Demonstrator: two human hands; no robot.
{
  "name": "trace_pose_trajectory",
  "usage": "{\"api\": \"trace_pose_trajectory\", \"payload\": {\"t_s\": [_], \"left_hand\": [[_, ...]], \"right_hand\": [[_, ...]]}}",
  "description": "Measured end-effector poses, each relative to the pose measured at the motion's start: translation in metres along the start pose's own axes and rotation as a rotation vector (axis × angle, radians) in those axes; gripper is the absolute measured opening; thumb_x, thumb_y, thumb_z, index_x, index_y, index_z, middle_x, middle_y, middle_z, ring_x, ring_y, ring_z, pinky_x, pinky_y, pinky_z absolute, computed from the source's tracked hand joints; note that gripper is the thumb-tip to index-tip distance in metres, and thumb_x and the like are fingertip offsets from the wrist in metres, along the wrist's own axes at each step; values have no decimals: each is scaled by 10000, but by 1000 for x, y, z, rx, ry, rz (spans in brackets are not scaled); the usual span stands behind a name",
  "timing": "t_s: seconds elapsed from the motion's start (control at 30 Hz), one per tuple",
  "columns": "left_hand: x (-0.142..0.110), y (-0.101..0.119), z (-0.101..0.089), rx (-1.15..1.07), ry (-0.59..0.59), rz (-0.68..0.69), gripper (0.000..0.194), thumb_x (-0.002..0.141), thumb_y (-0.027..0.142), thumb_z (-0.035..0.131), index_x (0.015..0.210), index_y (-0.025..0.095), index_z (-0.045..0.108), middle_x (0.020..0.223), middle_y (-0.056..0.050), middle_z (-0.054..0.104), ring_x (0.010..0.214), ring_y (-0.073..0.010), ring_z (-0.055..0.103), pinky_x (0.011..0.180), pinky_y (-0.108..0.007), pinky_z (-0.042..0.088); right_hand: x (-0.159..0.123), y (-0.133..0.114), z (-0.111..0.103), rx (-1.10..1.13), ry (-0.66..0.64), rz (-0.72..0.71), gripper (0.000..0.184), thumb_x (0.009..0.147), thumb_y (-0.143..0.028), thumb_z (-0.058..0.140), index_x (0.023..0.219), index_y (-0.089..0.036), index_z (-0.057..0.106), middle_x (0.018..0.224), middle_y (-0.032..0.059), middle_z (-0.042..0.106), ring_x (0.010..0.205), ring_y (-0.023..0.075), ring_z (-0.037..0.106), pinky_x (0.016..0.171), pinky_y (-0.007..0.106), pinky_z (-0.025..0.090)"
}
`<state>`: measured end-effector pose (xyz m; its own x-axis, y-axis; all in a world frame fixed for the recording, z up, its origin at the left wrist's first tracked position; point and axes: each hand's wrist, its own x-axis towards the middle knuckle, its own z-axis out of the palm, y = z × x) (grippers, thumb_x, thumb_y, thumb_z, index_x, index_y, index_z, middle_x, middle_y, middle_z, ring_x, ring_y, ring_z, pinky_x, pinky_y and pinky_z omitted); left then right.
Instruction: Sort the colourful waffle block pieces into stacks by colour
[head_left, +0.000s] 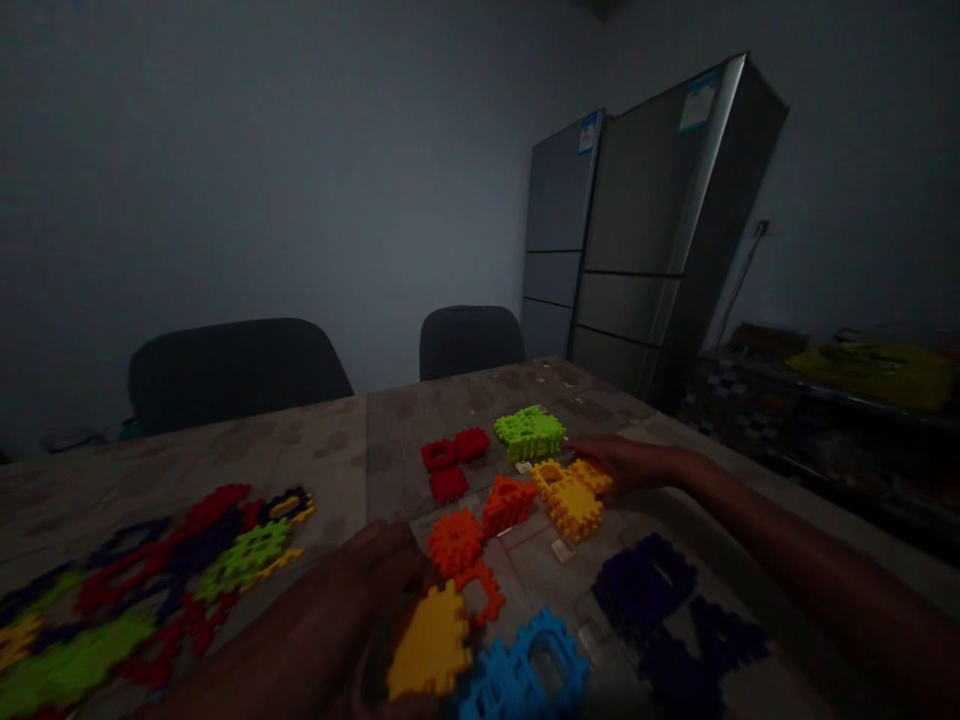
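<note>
My left hand [382,565] is low in the middle, its fingers curled around the edge of a yellow-orange toothed plastic building piece [431,640]. Orange toothed pieces [455,542] lie just beyond these fingers. Farther right, my right hand [619,465] rests at the table with its fingers stretched beside a group of yellow toothed pieces [574,500]. Its fingertips reach near a stack of light green pieces [529,430], and part of the fingers is hidden behind the yellow ones. Blue pieces [525,665] lie nearest to me.
Red pieces [448,462] sit left of the green stack. Dark purple pieces [649,585] lie below my right forearm. A mixed-colour pile [150,580] spreads over the left side of the table [322,440]. Two dark chairs [236,370] and a tall fridge [637,210] stand beyond.
</note>
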<state>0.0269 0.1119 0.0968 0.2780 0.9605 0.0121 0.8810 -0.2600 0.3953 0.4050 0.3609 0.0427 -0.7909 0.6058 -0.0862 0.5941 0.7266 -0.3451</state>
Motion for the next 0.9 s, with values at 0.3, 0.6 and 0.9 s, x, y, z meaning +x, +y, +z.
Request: {"api": "trace_pose_trajectory", "payload": {"t_s": [0.3,0.6,0.9], "left_hand": [[34,49,-26,-48,-172,-26,416,738,484,651,1061,225,610,1247,-110,611,1134,-330,579,987,-442,495],[43,39,-14,-51,-92,35,394,756,504,680,1018,217,620,1124,-102,647,999,-290,625,866,-399,541],[75,49,-9,22,-2,145,378,739,492,698,965,197,633,1043,-88,665,952,-275,631,820,-377,522]], "right_hand": [[12,5,4,-70,1,20,1004,651,-195,821,1560,-208,397,1504,164,527,1335,360,531,1105,439,409],[23,5,4,-105,-8,46,961,654,-86,750,1548,-221,423,1467,149,572,1307,350,561,1086,423,424],[5,5,-5,-16,62,39,1018,644,-245,837,1561,-231,396,1546,130,486,1382,339,484,1149,428,362]]}}
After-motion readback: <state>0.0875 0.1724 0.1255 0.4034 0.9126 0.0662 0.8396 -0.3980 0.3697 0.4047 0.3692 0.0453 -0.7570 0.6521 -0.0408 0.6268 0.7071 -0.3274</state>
